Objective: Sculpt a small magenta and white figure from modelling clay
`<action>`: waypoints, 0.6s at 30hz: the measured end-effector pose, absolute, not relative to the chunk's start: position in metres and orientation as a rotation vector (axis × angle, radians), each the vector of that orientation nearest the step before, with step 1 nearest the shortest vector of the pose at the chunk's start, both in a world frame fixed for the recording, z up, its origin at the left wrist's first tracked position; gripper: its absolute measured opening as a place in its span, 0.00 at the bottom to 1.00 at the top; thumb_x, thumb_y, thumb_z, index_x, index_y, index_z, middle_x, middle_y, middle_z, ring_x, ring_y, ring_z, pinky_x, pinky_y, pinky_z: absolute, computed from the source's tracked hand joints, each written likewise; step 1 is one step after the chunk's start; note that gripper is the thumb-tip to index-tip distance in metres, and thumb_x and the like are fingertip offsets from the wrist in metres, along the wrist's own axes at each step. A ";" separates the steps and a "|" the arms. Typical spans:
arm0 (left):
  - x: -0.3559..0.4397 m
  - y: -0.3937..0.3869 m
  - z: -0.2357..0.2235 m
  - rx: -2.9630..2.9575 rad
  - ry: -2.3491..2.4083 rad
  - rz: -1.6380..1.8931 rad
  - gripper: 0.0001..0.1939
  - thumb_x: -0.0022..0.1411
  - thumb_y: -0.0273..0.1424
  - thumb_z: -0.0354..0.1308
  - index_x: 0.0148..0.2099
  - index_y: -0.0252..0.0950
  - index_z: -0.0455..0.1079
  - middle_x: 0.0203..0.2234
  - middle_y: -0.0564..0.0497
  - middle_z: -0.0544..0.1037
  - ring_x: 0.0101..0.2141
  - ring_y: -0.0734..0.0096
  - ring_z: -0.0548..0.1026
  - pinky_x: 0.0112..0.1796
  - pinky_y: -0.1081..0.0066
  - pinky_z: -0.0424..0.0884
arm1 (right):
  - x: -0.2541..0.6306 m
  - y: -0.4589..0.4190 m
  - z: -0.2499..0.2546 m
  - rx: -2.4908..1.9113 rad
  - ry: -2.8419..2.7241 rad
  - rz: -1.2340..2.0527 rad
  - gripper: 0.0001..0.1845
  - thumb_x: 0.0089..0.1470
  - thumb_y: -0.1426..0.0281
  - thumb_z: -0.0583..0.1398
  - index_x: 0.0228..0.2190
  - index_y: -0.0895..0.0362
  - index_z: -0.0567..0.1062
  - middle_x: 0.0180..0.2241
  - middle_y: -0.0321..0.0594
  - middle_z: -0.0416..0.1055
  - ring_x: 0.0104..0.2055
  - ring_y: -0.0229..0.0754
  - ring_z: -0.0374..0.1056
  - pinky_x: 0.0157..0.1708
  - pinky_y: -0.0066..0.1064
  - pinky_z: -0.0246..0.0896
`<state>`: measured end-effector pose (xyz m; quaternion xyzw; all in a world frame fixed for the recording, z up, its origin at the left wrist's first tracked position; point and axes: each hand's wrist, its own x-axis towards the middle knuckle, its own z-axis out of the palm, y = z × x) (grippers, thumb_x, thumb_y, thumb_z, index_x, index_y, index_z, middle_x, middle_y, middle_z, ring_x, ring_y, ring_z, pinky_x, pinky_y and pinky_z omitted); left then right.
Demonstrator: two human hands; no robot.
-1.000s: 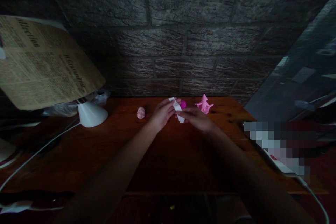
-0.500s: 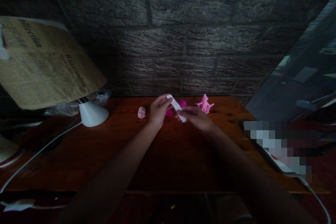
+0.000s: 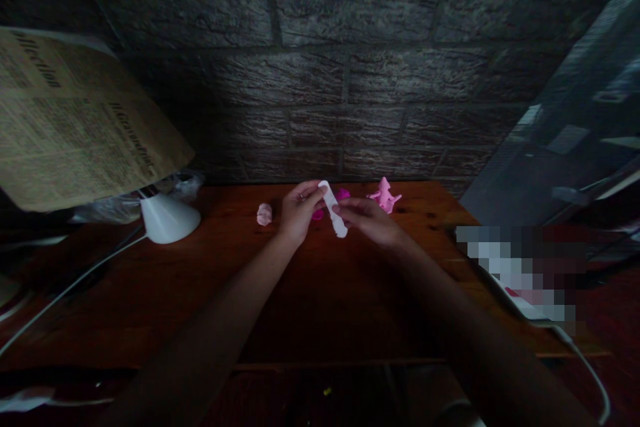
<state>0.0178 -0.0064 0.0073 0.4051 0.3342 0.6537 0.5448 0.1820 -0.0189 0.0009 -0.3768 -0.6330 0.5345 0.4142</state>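
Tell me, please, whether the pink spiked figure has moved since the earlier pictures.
No: the pink spiked figure keeps its place relative to the white lamp base; both sit slightly further left in view, apparently because the camera shifted.

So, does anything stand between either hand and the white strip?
Nothing visible does: the left hand pinches the white strip near its far end, and the right hand holds it further along. A magenta piece shows through the gap beside the left hand, but seems to block neither grip.
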 end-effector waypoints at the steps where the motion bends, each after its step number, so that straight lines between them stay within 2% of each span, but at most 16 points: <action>1: 0.018 -0.007 0.008 0.965 0.791 1.554 0.09 0.49 0.27 0.71 0.35 0.37 0.77 0.29 0.53 0.80 0.32 0.73 0.78 0.39 0.69 0.75 | 0.182 -0.018 0.001 -0.955 -1.578 1.341 0.13 0.54 0.59 0.66 0.38 0.54 0.80 0.31 0.36 0.76 0.31 0.37 0.69 0.35 0.33 0.66; 5: 0.019 -0.008 0.008 1.002 0.791 1.542 0.12 0.48 0.28 0.71 0.38 0.38 0.78 0.31 0.51 0.81 0.33 0.70 0.79 0.38 0.69 0.75 | 0.180 -0.019 0.002 -0.947 -1.489 1.345 0.16 0.53 0.61 0.68 0.42 0.53 0.78 0.33 0.37 0.77 0.32 0.38 0.71 0.34 0.32 0.69; 9: 0.019 -0.008 0.007 1.015 0.825 1.523 0.13 0.47 0.29 0.72 0.38 0.38 0.78 0.30 0.52 0.82 0.30 0.71 0.78 0.34 0.71 0.74 | 0.180 -0.020 0.004 -0.893 -1.444 1.398 0.18 0.55 0.59 0.67 0.45 0.52 0.76 0.37 0.40 0.79 0.36 0.41 0.75 0.35 0.33 0.72; 14: 0.019 -0.008 0.005 1.036 0.877 1.453 0.13 0.47 0.31 0.73 0.37 0.39 0.79 0.31 0.51 0.83 0.27 0.72 0.77 0.28 0.74 0.70 | 0.184 -0.017 0.004 -0.874 -1.437 1.359 0.16 0.56 0.56 0.65 0.41 0.53 0.76 0.40 0.41 0.79 0.40 0.42 0.76 0.42 0.37 0.74; 18: 0.019 -0.010 0.006 1.064 0.847 1.412 0.12 0.47 0.31 0.73 0.35 0.37 0.77 0.30 0.51 0.82 0.26 0.73 0.77 0.28 0.74 0.69 | 0.188 -0.012 0.002 -0.873 -1.444 1.256 0.15 0.55 0.57 0.65 0.40 0.53 0.76 0.38 0.40 0.79 0.37 0.41 0.76 0.38 0.37 0.74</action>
